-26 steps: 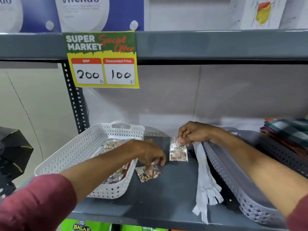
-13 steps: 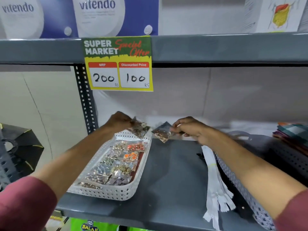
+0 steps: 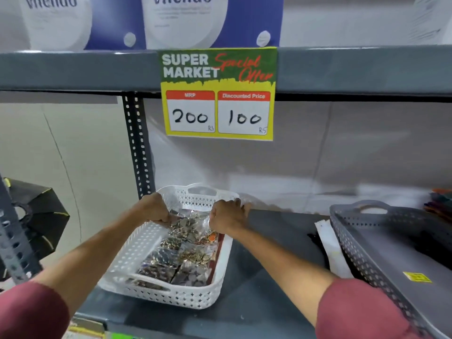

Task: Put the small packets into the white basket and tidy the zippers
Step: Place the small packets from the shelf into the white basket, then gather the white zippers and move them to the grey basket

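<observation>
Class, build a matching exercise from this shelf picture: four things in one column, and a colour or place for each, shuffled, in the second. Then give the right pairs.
Column 1:
1. white basket
2. grey basket
3. price sign
4. white zippers

Column 2:
A. hangs from the upper shelf's edge
B. holds small packets
C. lie just left of the grey basket
D. stands at the right of the shelf

Pairs: 1-B, 2-D, 3-A, 4-C

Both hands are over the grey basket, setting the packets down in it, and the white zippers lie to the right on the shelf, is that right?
Not quite. The head view shows both hands, left and right, over the white basket, not the grey basket. The packets and white zippers are as you said.
</observation>
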The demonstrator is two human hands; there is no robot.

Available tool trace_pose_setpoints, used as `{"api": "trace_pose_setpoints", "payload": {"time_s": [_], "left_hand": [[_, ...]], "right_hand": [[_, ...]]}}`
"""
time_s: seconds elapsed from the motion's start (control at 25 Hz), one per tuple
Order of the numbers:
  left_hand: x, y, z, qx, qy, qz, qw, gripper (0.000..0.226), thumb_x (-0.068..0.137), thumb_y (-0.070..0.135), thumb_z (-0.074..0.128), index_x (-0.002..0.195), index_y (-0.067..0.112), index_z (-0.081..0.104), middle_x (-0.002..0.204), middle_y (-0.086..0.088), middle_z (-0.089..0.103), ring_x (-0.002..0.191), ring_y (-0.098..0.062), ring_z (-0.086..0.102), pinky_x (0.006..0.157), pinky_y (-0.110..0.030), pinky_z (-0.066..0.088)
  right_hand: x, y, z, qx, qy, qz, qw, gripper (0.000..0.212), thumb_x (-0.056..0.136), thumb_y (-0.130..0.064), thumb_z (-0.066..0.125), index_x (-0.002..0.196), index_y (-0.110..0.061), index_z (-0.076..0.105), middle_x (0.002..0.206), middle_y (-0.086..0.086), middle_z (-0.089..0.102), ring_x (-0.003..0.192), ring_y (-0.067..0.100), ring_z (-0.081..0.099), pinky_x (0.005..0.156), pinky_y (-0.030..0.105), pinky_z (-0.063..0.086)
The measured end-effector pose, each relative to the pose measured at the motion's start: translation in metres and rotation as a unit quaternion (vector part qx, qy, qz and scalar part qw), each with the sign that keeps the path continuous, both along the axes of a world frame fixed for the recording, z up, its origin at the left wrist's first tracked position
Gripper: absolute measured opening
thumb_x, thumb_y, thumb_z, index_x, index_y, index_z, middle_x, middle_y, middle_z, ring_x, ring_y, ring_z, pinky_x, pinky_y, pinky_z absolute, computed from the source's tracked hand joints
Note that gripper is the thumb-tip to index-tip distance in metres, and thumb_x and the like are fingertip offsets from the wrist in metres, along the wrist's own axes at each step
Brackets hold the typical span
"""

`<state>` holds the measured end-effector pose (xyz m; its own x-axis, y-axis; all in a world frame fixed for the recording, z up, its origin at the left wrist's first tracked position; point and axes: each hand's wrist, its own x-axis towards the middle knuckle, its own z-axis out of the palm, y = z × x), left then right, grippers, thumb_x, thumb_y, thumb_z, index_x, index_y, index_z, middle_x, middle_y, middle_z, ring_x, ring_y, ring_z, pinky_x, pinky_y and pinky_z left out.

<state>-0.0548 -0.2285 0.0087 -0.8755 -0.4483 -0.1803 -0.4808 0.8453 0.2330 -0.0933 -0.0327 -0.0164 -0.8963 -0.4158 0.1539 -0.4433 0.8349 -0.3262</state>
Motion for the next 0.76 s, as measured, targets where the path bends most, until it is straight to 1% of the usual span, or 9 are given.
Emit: {"api": "trace_pose_setpoints", "payload": {"time_s": [0.08,0.16,0.24,0.32,0.44,0.56,0.64,0.68,0.76], "left_hand": [[0.001,0.0,-0.003,-0.039,-0.017,-0.005,0.999,0.028,0.08,0.031,0.076,0.083,0.004,0.071,0.081,-0.003,0.072,0.069,-0.014,0.06,0.069,-0.02,0.046],[0.008,0.007,0.0,-0.125,-0.006,-0.044,0.991,0.028,0.078,0.029,0.078,0.07,0.008,0.06,0.077,-0.004,0.067,0.065,-0.015,0.059,0.062,-0.024,0.048],[0.008,0.028,0.011,-0.188,0.083,-0.086,0.975,0.027,0.078,0.033,0.075,0.085,0.01,0.065,0.094,-0.008,0.069,0.083,-0.023,0.067,0.072,-0.033,0.055],[0.01,0.063,0.029,-0.144,0.166,-0.129,0.967,0.028,0.079,0.043,0.072,0.092,0.018,0.068,0.102,-0.007,0.069,0.098,-0.029,0.067,0.084,-0.037,0.054],[0.013,0.135,0.047,-0.041,0.231,-0.251,0.939,0.03,0.084,0.042,0.067,0.064,0.02,0.063,0.078,-0.002,0.071,0.089,-0.029,0.069,0.082,-0.032,0.052],[0.006,0.202,0.041,0.041,0.213,-0.309,0.926,0.033,0.087,0.032,0.061,0.069,0.006,0.069,0.08,-0.01,0.076,0.083,-0.027,0.071,0.082,-0.034,0.056],[-0.003,0.241,0.024,0.086,0.191,-0.329,0.921,0.035,0.09,0.029,0.059,0.071,0.004,0.072,0.074,-0.01,0.078,0.072,-0.022,0.074,0.075,-0.029,0.057],[-0.008,0.259,0.013,0.104,0.184,-0.329,0.92,0.036,0.091,0.028,0.059,0.066,0.005,0.07,0.071,-0.011,0.078,0.064,-0.018,0.073,0.072,-0.028,0.058],[-0.015,0.292,-0.008,0.133,0.176,-0.312,0.924,0.041,0.091,0.031,0.057,0.055,0.012,0.061,0.065,-0.012,0.076,0.046,-0.007,0.066,0.066,-0.024,0.058]], "right_hand": [[0.0,0.003,-0.004,0.017,0.032,0.015,0.999,0.013,0.079,-0.019,0.062,0.087,-0.015,0.072,0.095,0.004,0.067,0.119,0.031,0.04,0.098,0.049,0.023],[0.003,0.009,0.0,-0.006,0.037,0.029,0.999,0.013,0.079,-0.02,0.063,0.088,-0.02,0.073,0.104,0.004,0.063,0.117,0.029,0.039,0.097,0.048,0.027],[0.004,0.03,0.011,-0.049,0.05,0.041,0.997,0.013,0.08,-0.022,0.063,0.088,-0.023,0.073,0.108,0.003,0.06,0.113,0.027,0.044,0.094,0.043,0.033],[0.002,0.064,0.029,-0.088,0.056,0.047,0.993,0.013,0.081,-0.021,0.061,0.086,-0.022,0.072,0.104,0.003,0.068,0.107,0.025,0.058,0.087,0.032,0.044],[0.002,0.134,0.057,-0.095,0.026,0.0,0.995,0.014,0.081,-0.016,0.06,0.083,-0.022,0.073,0.097,0.005,0.074,0.093,0.022,0.069,0.078,0.022,0.051],[0.002,0.195,0.067,-0.027,0.019,-0.066,0.997,0.017,0.08,-0.007,0.061,0.082,-0.013,0.077,0.096,0.009,0.076,0.089,0.026,0.072,0.081,0.029,0.057],[0.008,0.22,0.063,0.044,0.019,-0.1,0.994,0.016,0.081,-0.004,0.058,0.079,-0.006,0.074,0.094,0.015,0.075,0.084,0.03,0.073,0.073,0.03,0.058],[0.013,0.229,0.058,0.088,0.031,-0.106,0.99,0.015,0.082,-0.002,0.056,0.081,-0.005,0.071,0.096,0.017,0.074,0.085,0.031,0.072,0.068,0.027,0.053],[0.023,0.241,0.045,0.163,0.062,-0.098,0.98,0.02,0.084,0.001,0.052,0.099,-0.003,0.066,0.106,0.018,0.069,0.095,0.031,0.067,0.067,0.029,0.043]]}}
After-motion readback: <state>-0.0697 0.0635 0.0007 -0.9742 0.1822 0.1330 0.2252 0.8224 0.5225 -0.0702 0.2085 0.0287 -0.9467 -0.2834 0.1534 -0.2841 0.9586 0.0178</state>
